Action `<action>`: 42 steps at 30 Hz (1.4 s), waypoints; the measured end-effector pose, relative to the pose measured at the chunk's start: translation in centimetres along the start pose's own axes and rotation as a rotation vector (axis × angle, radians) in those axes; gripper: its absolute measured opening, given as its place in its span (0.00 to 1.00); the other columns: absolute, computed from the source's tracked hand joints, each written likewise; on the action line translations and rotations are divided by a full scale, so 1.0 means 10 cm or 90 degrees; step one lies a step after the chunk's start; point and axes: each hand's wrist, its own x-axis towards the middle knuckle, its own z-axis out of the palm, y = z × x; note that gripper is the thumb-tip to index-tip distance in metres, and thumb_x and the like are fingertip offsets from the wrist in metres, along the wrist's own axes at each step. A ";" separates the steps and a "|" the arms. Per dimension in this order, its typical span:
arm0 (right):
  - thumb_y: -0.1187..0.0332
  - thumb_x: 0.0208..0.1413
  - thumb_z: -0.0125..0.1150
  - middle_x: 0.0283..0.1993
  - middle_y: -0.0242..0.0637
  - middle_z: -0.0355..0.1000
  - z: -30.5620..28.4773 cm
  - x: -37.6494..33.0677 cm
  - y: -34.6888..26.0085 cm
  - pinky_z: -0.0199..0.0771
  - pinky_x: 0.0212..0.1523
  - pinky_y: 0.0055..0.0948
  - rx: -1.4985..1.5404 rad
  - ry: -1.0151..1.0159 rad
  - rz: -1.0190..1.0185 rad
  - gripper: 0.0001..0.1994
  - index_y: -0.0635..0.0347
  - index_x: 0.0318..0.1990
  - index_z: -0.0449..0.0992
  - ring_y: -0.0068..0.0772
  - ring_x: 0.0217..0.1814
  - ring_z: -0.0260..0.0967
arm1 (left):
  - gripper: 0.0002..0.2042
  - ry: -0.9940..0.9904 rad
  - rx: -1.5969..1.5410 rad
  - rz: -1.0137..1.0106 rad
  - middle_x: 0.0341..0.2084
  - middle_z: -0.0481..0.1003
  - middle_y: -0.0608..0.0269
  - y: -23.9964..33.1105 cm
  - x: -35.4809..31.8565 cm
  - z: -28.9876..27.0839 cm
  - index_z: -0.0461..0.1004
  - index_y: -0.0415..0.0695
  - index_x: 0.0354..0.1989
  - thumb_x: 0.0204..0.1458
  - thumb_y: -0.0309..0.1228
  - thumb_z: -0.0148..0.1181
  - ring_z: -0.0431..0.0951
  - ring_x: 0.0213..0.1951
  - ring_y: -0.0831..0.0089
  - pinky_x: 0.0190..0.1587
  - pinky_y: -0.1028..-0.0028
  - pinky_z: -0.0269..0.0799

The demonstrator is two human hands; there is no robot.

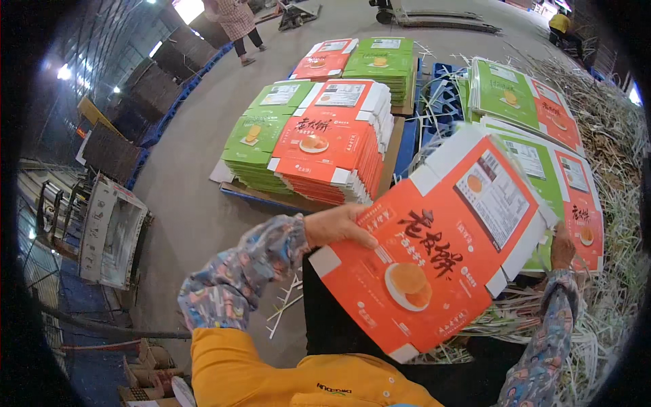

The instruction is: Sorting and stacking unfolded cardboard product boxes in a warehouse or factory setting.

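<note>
A flat, unfolded orange carton blank [434, 251] with white flaps and a picture of a round cake is held tilted in front of me. My left hand [336, 226] grips its upper left edge, thumb on top. My right hand [561, 245] holds its right edge, mostly hidden behind the blank. Under it lies a sheet of green and orange blanks [566, 180]. Both forearms wear patterned sleeve covers.
Stacks of orange [336, 146] and green blanks [261, 139] stand on a pallet ahead, more stacks [369, 61] behind and at right [522, 102]. White cardboard trimmings [610, 224] pile at right. A metal cart [108, 230] stands at left. A person [237, 24] walks far off.
</note>
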 end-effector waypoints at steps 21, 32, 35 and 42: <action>0.65 0.48 0.48 0.44 0.47 0.63 -0.80 -0.07 2.48 0.60 0.45 0.35 0.398 0.062 0.231 0.21 0.62 0.51 0.60 0.44 0.45 0.61 | 0.20 0.098 0.425 -0.156 0.35 0.73 0.64 0.68 -1.61 -0.03 0.65 0.37 0.43 0.39 0.25 0.61 0.68 0.37 0.81 0.41 0.76 0.66; 0.67 0.37 0.58 0.51 0.42 0.60 -1.60 -0.70 0.65 0.55 0.53 0.28 0.220 -0.011 -0.153 0.33 0.62 0.55 0.55 0.34 0.55 0.55 | 0.17 0.053 0.569 -0.043 0.32 0.73 0.55 0.95 -1.49 0.30 0.67 0.35 0.38 0.37 0.24 0.61 0.70 0.35 0.76 0.39 0.74 0.66; 0.67 0.36 0.60 0.54 0.42 0.56 -1.66 -0.52 -0.44 0.52 0.54 0.35 0.540 -0.164 -0.126 0.36 0.59 0.57 0.52 0.37 0.57 0.53 | 0.15 0.048 0.666 -0.015 0.30 0.73 0.54 0.98 -1.48 0.38 0.67 0.35 0.36 0.37 0.24 0.60 0.71 0.33 0.72 0.38 0.72 0.66; 0.67 0.37 0.62 0.55 0.42 0.56 -1.40 -0.58 -2.22 0.53 0.53 0.35 1.018 -0.166 -0.234 0.38 0.61 0.57 0.50 0.35 0.56 0.54 | 0.13 0.053 0.853 0.017 0.25 0.70 0.48 1.19 -1.85 0.66 0.65 0.37 0.34 0.38 0.24 0.56 0.70 0.32 0.57 0.34 0.66 0.65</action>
